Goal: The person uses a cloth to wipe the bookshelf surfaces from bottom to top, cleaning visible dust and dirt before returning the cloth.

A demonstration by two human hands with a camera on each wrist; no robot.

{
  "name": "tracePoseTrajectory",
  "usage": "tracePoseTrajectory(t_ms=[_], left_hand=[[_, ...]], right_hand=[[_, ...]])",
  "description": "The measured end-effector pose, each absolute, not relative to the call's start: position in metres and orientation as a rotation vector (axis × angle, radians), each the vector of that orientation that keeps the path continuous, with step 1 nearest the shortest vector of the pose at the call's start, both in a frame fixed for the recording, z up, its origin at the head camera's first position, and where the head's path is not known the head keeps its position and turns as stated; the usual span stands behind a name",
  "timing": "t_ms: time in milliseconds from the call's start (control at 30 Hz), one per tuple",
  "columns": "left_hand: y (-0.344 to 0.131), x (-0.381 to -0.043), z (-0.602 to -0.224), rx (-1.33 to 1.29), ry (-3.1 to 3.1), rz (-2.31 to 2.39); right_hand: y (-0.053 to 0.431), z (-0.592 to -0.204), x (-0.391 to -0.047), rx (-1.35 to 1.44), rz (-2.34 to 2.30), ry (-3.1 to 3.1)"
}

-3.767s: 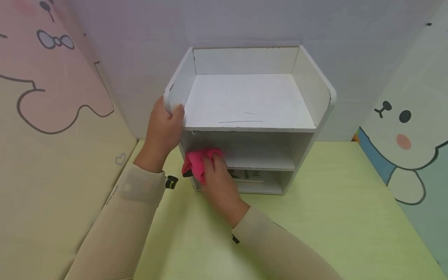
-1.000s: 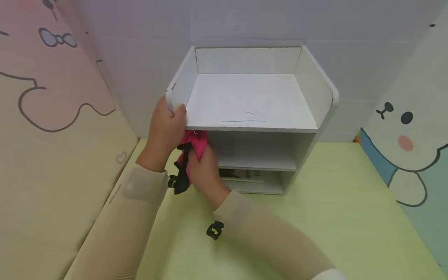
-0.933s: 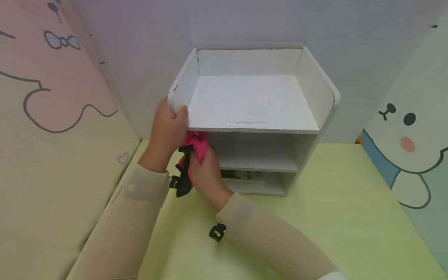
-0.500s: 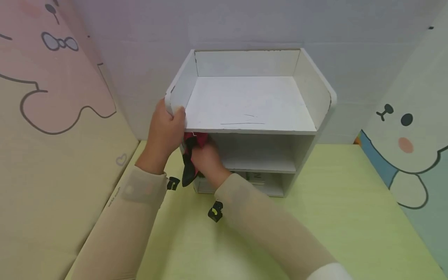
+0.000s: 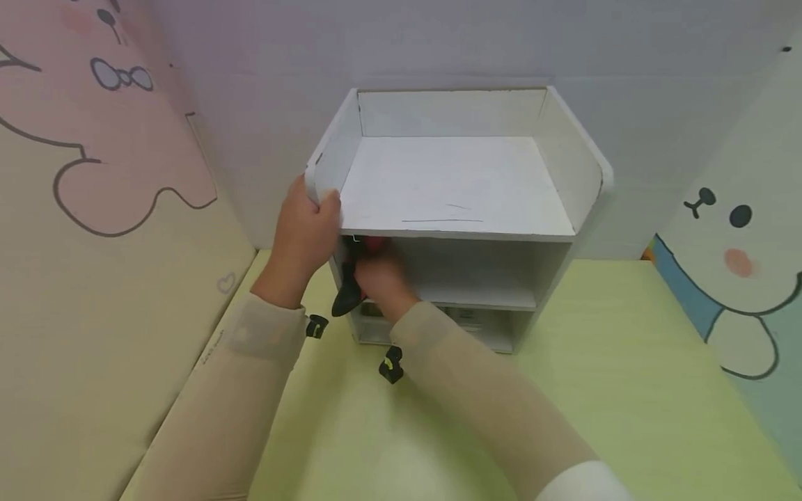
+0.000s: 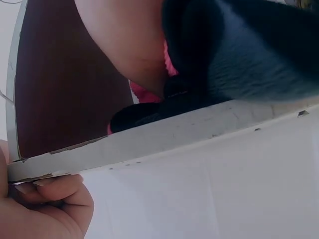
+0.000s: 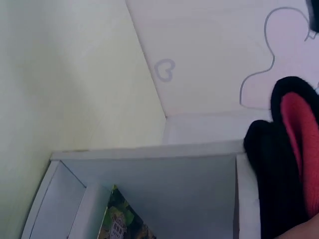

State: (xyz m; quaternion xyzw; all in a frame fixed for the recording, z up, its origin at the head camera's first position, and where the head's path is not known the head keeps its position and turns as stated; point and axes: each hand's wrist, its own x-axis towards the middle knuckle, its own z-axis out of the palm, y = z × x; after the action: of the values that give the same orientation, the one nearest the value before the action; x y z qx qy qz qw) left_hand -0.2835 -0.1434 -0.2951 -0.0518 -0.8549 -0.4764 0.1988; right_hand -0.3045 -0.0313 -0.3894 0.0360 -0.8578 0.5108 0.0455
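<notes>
A small white shelf unit stands upright in the head view, with a high-sided top and two compartments below. My left hand grips the front edge of its left side panel, and curled fingers show at that edge in the left wrist view. Inside the middle compartment, near the left wall, my right hand holds a bunched pink-and-black cloth. A black end of it hangs over the left panel's front edge. The fingertips of the right hand are hidden. In the right wrist view the cloth is folded, pink inside black.
A book with a green patterned cover is in the lower compartment. The unit stands on a pale green surface. Padded walls with cartoon prints rise at the left and right, and a plain pale wall is behind.
The right hand moves the cloth from the middle shelf's front edge to the left panel, then up and deeper into the middle compartment. The left hand keeps its hold on the panel.
</notes>
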Motion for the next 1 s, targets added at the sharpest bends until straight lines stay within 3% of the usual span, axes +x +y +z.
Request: tracePoseTrajectory(t_ms=[400,667,833,1000], left_hand=[[-0.143,-0.282,-0.293,-0.132,-2.385,-1.315],[-0.143,-0.282,-0.296,-0.146,-2.392,-1.343],[-0.143,-0.283,-0.296,-0.157,-2.387,-1.331],[-0.143,-0.284,-0.296,-0.151,-2.388,-1.334]], right_hand=[[-0.03,-0.387,-0.253,0.242,1.783,-2.461],[-0.022,-0.385,-0.255,0.272,1.818,-2.478],[-0.014,-0.365,-0.262,0.342,1.541,-2.652],[-0.011,-0.354,-0.267,0.461,0.975,-2.88]])
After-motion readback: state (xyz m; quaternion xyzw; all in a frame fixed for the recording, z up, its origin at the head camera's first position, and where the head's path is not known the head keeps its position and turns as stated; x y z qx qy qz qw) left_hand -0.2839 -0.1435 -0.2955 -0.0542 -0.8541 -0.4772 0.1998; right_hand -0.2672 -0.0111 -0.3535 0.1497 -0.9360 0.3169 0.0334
